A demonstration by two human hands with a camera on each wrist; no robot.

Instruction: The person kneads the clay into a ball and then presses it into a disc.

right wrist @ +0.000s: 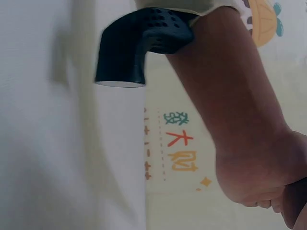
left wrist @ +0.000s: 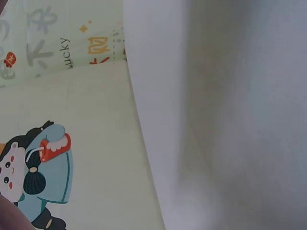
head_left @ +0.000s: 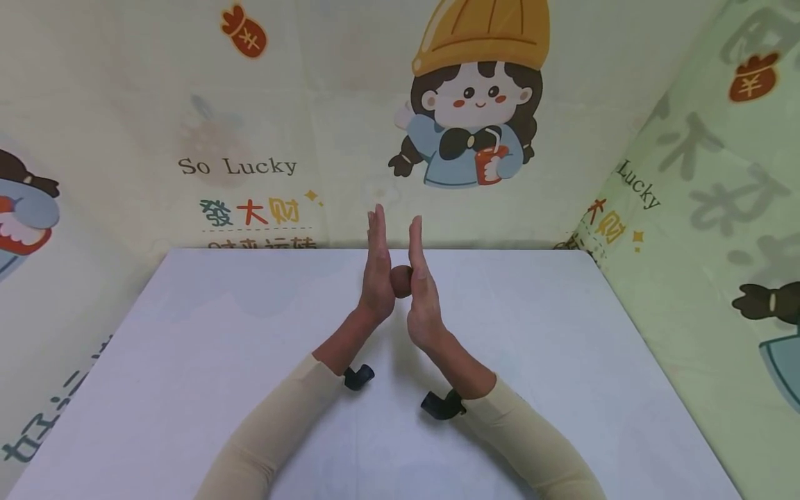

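Note:
A small brown ball point(head_left: 402, 282) is pressed between two upright palms over the far part of the white table. My left hand point(head_left: 378, 278) stands on the ball's left side with straight fingers pointing up. Opposite it, my right hand point(head_left: 425, 298) bears on the ball's right side, fingers straight as well. The fingertips of the two hands are apart. In the right wrist view, the left hand point(right wrist: 254, 170) shows at lower right, with the dark ball point(right wrist: 294, 203) against it. The left wrist view catches only a blurred bit of skin in its lower left corner.
A white table point(head_left: 281, 298) lies under both arms, and a printed cloth backdrop point(head_left: 350, 125) rises behind its far edge. Black curved wrist mounts point(head_left: 442, 405) hang from the cream sleeves point(head_left: 275, 430). One mount point(right wrist: 122, 52) also shows in the right wrist view.

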